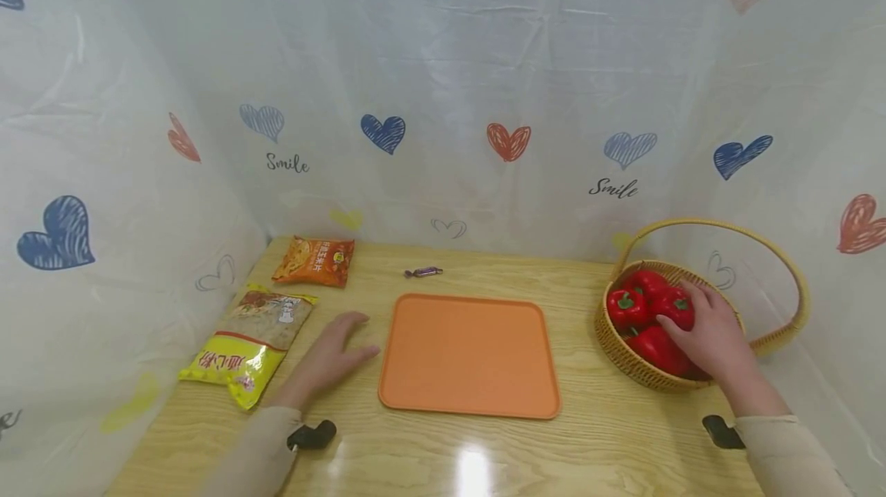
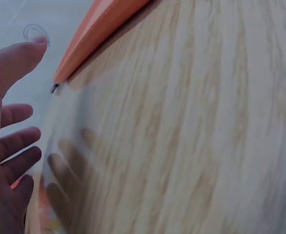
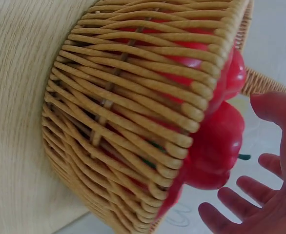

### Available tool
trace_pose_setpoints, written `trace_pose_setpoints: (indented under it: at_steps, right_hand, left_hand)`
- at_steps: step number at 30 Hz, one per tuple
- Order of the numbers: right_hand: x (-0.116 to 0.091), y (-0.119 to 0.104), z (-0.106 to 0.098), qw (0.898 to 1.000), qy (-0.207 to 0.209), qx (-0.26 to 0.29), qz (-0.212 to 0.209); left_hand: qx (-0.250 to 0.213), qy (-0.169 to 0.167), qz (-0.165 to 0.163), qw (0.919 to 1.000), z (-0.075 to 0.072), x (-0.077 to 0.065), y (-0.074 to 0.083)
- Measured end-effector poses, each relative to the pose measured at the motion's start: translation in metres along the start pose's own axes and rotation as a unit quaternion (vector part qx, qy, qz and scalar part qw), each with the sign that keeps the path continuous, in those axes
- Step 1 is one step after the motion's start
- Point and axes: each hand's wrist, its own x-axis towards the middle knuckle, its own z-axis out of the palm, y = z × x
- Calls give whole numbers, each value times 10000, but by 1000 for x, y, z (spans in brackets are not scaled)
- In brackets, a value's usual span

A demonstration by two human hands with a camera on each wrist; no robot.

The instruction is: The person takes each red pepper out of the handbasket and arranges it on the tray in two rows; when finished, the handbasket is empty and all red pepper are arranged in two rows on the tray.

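I faced a wall of pale, creased sheeting, which also ran along my left and right sides. Blue hearts, red hearts and faint yellow hearts were printed across it, with the word "Smile" in dark script. Before me was a light wood-grain bench, a bright patch of glare shining on its near part.
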Motion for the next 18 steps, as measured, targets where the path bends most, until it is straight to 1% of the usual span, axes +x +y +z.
trace_pose_setpoints:
  at_steps: [6, 10, 12, 18]
  right_hand:
    - [1, 4, 3, 9994, -144, 107, 291]
    - [2, 5, 3, 9982, -315, 199, 463]
    - [2, 7, 3, 9976, -397, 230, 524]
    - [4, 12, 6, 9962, -486, 289, 658]
  left_hand:
    - [-238, -109, 147, 9995, 10, 2, -8]
    - [-313, -147, 245, 9991, 13, 3, -8]
    - [-295, -191, 289, 9990, 14, 4, -8]
    - [-31, -303, 689, 9972, 17, 5, -10]
